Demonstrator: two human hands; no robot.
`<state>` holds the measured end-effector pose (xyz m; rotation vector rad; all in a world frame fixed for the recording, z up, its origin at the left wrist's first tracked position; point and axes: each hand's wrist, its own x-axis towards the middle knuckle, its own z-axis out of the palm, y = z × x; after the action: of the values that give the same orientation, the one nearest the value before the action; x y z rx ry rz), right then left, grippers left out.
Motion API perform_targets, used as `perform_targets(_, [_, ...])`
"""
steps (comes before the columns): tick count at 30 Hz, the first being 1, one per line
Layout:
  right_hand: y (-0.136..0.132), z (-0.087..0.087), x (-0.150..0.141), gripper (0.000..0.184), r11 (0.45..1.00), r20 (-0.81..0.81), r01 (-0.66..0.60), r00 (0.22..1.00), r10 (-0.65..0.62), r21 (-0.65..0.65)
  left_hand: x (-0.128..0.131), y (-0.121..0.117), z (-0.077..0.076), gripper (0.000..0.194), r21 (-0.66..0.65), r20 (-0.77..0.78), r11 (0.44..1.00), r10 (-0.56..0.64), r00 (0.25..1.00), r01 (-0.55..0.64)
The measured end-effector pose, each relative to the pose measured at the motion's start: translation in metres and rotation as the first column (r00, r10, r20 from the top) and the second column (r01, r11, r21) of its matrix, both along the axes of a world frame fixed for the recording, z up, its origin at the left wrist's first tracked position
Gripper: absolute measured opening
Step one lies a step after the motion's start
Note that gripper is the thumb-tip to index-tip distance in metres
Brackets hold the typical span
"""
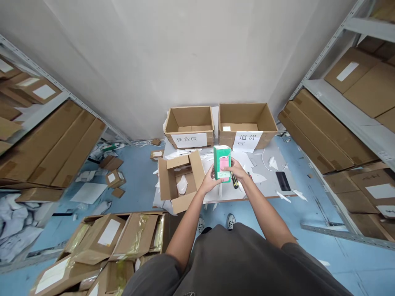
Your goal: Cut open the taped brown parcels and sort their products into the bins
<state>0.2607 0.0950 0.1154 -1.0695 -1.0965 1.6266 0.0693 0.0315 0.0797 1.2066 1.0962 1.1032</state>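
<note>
A green product box (218,153) with a pink picture on its front is held upright above the table. My left hand (210,181) grips its lower left side, and my right hand (237,169) holds its right side with the thumb across the front. Just below my right hand, a black and yellow utility knife (235,181) lies on the table. To the left stands an open cardboard box (166,181), flaps spread, with crumpled white packing inside.
Two larger labelled cartons, one left (189,140) and one right (269,133), stand at the table's back. A phone (282,181) lies on the right, paper scraps around. Shelves of boxes (336,135) flank both sides; a bin of taped parcels (135,234) stands lower left.
</note>
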Motion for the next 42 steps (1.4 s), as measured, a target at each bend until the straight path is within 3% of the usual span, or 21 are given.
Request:
perform_targets(5, [0.010,-0.043,0.002,0.074,1.000,0.050,-0.003,0.999,0.003,-0.011,-0.016,0.027,0.005,0.096,0.160,-0.346,0.981,0.163,0.924,-0.114])
perform_targets(8, [0.019,-0.086,0.000,0.079,0.998,0.090,-0.040,0.995,0.044,-0.043,-0.023,0.059,0.003,0.087,0.261,-0.494,0.965,0.153,0.856,-0.022])
perform_targets(10, [0.024,-0.120,-0.003,0.081,0.998,0.118,-0.042,0.992,0.048,-0.055,-0.023,0.081,-0.009,0.087,0.240,-0.577,0.968,0.081,0.813,0.074])
perform_targets(13, [0.029,-0.172,-0.006,0.084,0.996,0.138,-0.050,0.989,0.060,-0.076,-0.021,0.106,-0.038,0.080,0.097,-0.695,0.966,-0.105,0.711,0.238])
perform_targets(16, [0.028,-0.215,-0.007,0.084,0.994,0.160,-0.064,0.984,0.077,-0.089,-0.015,0.110,-0.065,0.061,-0.025,-0.793,0.937,-0.230,0.565,0.347])
perform_targets(19, [0.021,-0.243,-0.002,0.082,0.996,0.238,-0.055,0.969,0.070,-0.067,-0.003,0.102,-0.077,0.049,-0.066,-0.851,0.910,-0.266,0.454,0.410])
perform_targets(25, [0.012,-0.257,0.015,0.074,0.993,0.484,-0.113,0.867,0.121,-0.044,0.010,0.093,-0.065,0.059,-0.151,-0.879,0.876,-0.331,0.342,0.459])
perform_targets(29, [0.012,-0.256,0.016,0.076,0.989,0.491,-0.143,0.859,0.146,-0.045,-0.004,0.109,-0.062,0.054,-0.182,-0.794,0.906,-0.364,0.487,0.381])
perform_targets(32, [0.012,-0.254,0.014,0.077,0.989,0.485,-0.143,0.862,0.147,-0.046,-0.006,0.125,-0.070,0.054,-0.152,-0.739,0.945,-0.304,0.602,0.291])
perform_targets(34, [0.011,-0.253,0.013,0.079,0.988,0.504,-0.141,0.849,0.156,-0.068,0.000,0.132,-0.079,0.062,-0.085,-0.766,0.977,-0.191,0.614,0.198])
perform_targets(36, [0.011,-0.251,0.013,0.080,0.987,0.530,-0.138,0.832,0.163,-0.087,0.010,0.135,-0.089,0.057,0.025,-0.818,0.986,-0.076,0.570,0.166])
perform_targets(39, [0.009,-0.244,0.014,0.086,0.991,0.550,-0.117,0.825,0.134,-0.065,0.021,0.131,-0.101,0.032,0.108,-0.869,0.926,-0.089,0.487,0.362])
perform_targets(42, [0.003,-0.232,0.016,0.106,0.996,0.508,-0.084,0.856,0.092,-0.038,0.019,0.121,-0.105,0.027,0.035,-0.878,0.841,-0.232,0.418,0.540])
